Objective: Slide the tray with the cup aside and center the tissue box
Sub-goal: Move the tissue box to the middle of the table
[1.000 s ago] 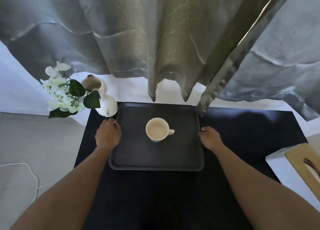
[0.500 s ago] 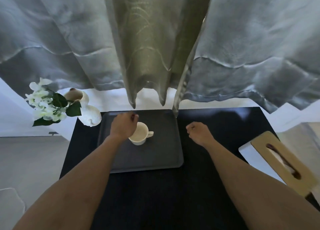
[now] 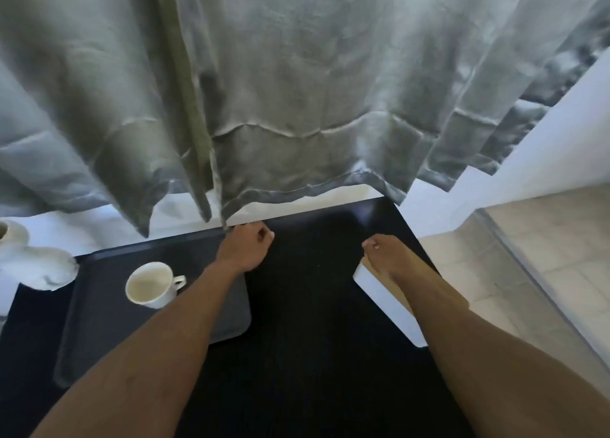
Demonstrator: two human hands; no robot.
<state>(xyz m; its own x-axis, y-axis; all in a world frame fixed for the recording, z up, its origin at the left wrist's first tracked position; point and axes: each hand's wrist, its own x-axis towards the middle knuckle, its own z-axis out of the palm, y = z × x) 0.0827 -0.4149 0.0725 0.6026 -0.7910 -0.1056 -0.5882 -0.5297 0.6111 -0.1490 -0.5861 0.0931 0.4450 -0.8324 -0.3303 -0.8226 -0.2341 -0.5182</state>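
One box matters: the tissue box (image 3: 379, 300) lies under your flat, open right hand (image 3: 389, 259), long axis toward you; your left hand (image 3: 246, 248), curled and empty, hovers centre.

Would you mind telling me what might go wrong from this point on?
The tissue box sits at the right edge of the black table, under the right hand; a clumsy pull could tip it off. The left hand is at the tray's far right corner; a nudge might jolt the cup.

Cup (image 3: 150, 285) on tray (image 3: 99, 322), left
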